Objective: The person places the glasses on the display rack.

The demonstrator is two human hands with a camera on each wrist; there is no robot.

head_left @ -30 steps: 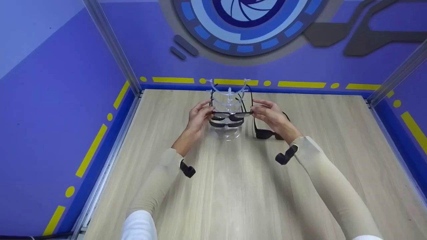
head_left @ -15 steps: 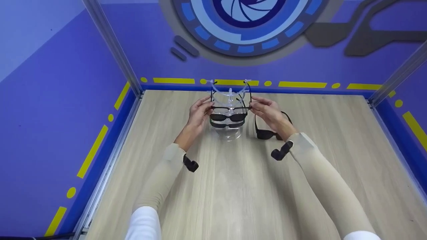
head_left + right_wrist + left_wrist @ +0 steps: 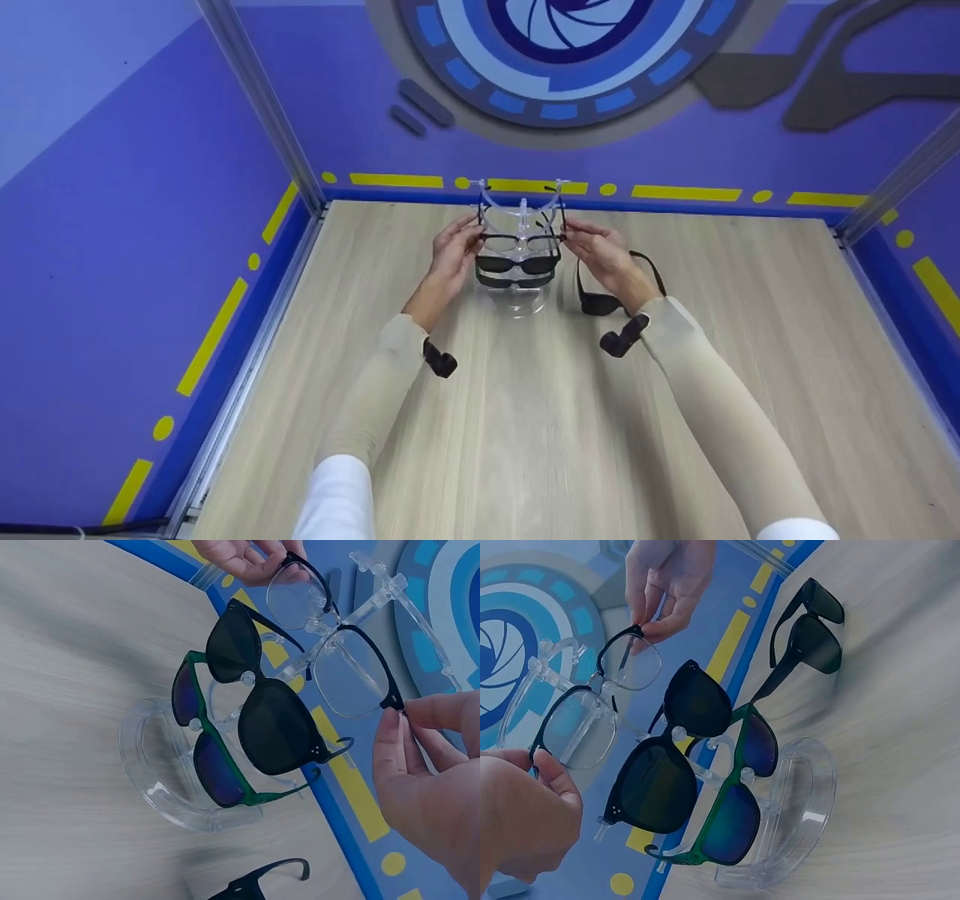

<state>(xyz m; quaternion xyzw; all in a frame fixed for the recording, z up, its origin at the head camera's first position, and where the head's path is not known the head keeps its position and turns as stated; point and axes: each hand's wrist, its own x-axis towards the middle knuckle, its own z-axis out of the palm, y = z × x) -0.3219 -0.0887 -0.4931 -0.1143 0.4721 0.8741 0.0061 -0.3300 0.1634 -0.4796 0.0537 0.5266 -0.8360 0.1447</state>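
Note:
A pair of clear-lens eyeglasses [image 3: 502, 241] with a black browline is held between both hands at a clear plastic glasses stand [image 3: 814, 791]. My left hand [image 3: 454, 251] pinches one end of the frame near the hinge. The other end is pinched by my right hand [image 3: 606, 255], thumb against fingers, as the right wrist view shows. Just below on the stand sit black sunglasses [image 3: 277, 724]. Under those rest green-framed sunglasses [image 3: 731, 821] with bluish lenses. The stand's top arm [image 3: 523, 204] rises behind the eyeglasses.
Another pair of black sunglasses [image 3: 600, 304] lies on the wooden table [image 3: 517, 435] to the right of the stand, partly behind my right wrist. A blue wall [image 3: 330, 112] stands close behind the stand, with a further wall at each side.
Both hands have raised the eyeglasses slightly and brought them back toward the stand's upper part. The black sunglasses below now show more fully beneath them.

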